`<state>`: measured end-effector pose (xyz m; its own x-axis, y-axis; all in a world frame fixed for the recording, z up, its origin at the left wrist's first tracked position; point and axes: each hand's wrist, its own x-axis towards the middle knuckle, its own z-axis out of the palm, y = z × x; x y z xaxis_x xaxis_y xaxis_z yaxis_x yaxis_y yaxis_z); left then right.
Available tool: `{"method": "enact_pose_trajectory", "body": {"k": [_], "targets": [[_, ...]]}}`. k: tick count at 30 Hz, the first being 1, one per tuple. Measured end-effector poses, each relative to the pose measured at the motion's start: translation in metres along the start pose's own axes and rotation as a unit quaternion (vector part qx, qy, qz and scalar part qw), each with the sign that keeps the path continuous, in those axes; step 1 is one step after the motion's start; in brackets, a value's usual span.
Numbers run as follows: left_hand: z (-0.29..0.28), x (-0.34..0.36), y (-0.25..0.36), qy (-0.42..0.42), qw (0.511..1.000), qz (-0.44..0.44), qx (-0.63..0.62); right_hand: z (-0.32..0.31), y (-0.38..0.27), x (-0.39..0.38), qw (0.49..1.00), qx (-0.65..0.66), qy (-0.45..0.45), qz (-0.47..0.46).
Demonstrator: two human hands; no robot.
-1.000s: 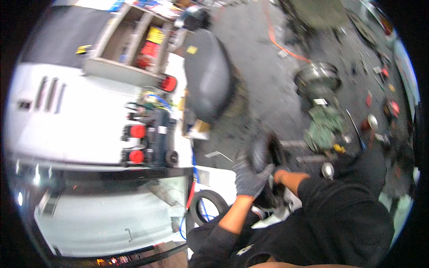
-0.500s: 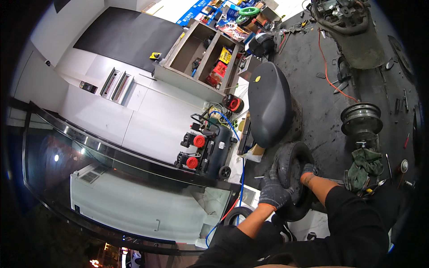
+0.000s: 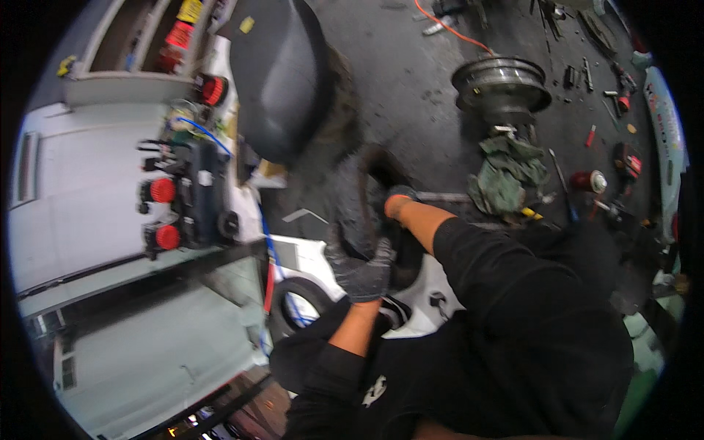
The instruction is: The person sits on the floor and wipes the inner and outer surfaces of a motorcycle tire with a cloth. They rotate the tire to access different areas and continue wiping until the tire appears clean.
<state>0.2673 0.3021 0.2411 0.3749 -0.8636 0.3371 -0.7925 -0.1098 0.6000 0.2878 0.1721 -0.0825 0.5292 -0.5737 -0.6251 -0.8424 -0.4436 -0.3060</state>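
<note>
currently in hand: black tyre [image 3: 354, 209], held up between both gloved hands over the lower left edge of the dark floor [image 3: 433, 125], close to the border with white flooring [image 3: 425, 313].
left hand [image 3: 359, 271]: wrapped round the near end of the tyre, with thumb to one side and fingers to the other.
right hand [image 3: 402, 193]: tucked in at the tyre's opening; hidden at the fingertips, so impossible to say whether clenched or merely pressed.
rubber: likely hefty, stiff at the bead, springier in the sidewall, hard to damage; possibly slippery where dusty.
best hold: probably inside the opening with one hand, on the opposite tread with the other.
floor, right part: dark, scuffed; strewn with wheel rim [image 3: 501, 84], green cloth [image 3: 506, 176] just beside, orange cable [image 3: 462, 37] leading up to the rim; nearer the right edge, screwdriver [image 3: 563, 183] and red can [image 3: 589, 181].
floor, left edge: lined with dark rounded seat [image 3: 282, 81]; lower down, second tyre [image 3: 282, 301] near blue hose [image 3: 268, 235].
room: fitted with compressor [image 3: 205, 183] beside white cabinet [image 3: 88, 183]; bounded lower left by glass panel [image 3: 169, 323].
</note>
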Motion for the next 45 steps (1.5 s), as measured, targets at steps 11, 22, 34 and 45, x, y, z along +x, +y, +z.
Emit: {"method": "enact_pose_trajectory", "body": {"k": [11,22,34,45], "targets": [[-0.011,-0.023,-0.029,-0.006,0.999,0.045,0.017,0.004,0.006,-0.087,0.983,0.046,-0.157,-0.085],[-0.015,-0.041,-0.019,-0.112,0.990,-0.084,0.015,0.005,0.002,-0.153,0.981,0.165,0.073,0.067],[-0.002,-0.081,0.000,-0.024,0.998,-0.029,0.042,-0.020,0.031,-0.137,0.997,0.029,0.032,-0.061],[-0.009,-0.051,-0.009,-0.088,0.995,-0.035,0.041,-0.030,0.050,-0.144,0.998,-0.028,0.008,-0.052]]}}
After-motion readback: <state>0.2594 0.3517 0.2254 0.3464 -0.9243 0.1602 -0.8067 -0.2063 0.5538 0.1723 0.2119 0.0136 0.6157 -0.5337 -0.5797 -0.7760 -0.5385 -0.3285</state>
